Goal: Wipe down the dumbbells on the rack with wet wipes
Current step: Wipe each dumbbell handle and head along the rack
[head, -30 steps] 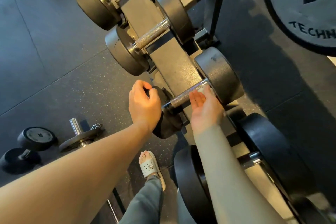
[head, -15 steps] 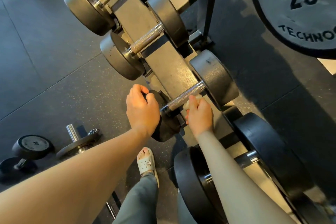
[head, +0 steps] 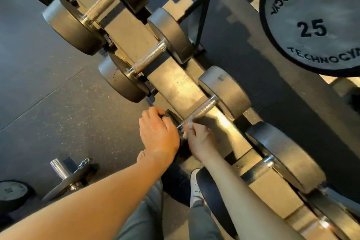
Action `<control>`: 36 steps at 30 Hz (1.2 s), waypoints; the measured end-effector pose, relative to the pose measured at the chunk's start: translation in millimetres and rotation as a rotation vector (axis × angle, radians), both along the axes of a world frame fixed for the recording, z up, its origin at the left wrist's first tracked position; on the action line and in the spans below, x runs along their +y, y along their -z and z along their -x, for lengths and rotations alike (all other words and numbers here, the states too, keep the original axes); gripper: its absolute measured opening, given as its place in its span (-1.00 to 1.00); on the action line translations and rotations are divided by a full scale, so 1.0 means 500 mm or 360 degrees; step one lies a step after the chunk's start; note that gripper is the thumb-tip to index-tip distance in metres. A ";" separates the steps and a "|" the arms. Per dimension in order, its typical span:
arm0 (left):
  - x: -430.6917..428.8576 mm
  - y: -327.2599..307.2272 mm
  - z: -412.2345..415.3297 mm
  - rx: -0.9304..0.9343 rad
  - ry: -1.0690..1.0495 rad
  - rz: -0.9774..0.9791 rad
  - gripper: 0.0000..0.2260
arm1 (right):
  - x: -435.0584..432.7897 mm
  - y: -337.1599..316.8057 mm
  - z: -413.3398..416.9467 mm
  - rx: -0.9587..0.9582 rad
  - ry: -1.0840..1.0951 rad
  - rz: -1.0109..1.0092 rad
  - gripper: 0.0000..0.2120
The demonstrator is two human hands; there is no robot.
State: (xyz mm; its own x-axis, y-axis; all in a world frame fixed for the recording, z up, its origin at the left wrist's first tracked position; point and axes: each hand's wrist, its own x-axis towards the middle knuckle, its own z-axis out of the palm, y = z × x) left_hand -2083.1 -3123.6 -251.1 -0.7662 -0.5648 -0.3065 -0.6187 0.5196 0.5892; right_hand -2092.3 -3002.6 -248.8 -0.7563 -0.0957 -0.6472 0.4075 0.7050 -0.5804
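Observation:
A dumbbell (head: 224,89) lies across the metal rack (head: 175,84), its knurled chrome handle (head: 202,111) running down-left from the grey right head. My left hand (head: 157,132) curls over the dark near head and hides most of it. My right hand (head: 198,140) pinches a small white wet wipe (head: 186,132) against the near end of the handle. More dumbbells sit on the rack above (head: 148,60) and below (head: 282,154).
A large plate marked 25 (head: 311,21) hangs at the upper right. On the dark rubber floor at lower left lie a loaded bar end (head: 66,173) and a loose dumbbell (head: 11,191). My legs and a white sandal (head: 194,187) stand under the rack's edge.
My right hand has closed on the wipe and slid down the handle toward the near head. My left hand stays on the near head. The camera has tilted closer.

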 end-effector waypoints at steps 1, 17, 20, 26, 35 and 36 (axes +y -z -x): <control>-0.012 -0.001 -0.003 -0.0001 0.0123 -0.0025 -0.84 | 0.002 -0.011 0.000 0.0019 -0.0006 0.0025 -0.68; -0.403 -0.060 0.134 0.0400 0.0057 -0.0149 -0.94 | -0.184 -0.027 0.135 0.0244 0.0051 0.0250 -0.89; -0.390 -0.044 0.189 0.0466 -0.0053 -0.0135 -0.88 | -0.214 0.007 0.176 0.0280 0.0170 0.0207 -0.87; -0.339 -0.024 0.298 0.0344 -0.0350 -0.0438 -0.78 | -0.280 0.056 0.256 0.0066 0.0550 0.0532 -0.88; -0.348 -0.001 0.297 0.0342 -0.0422 -0.0412 -0.70 | -0.292 0.028 0.323 0.1002 -0.1171 0.0119 -0.89; -0.346 -0.002 0.298 0.0311 -0.0386 -0.0334 -0.70 | -0.299 0.020 0.345 0.1199 -0.1406 -0.0020 -0.92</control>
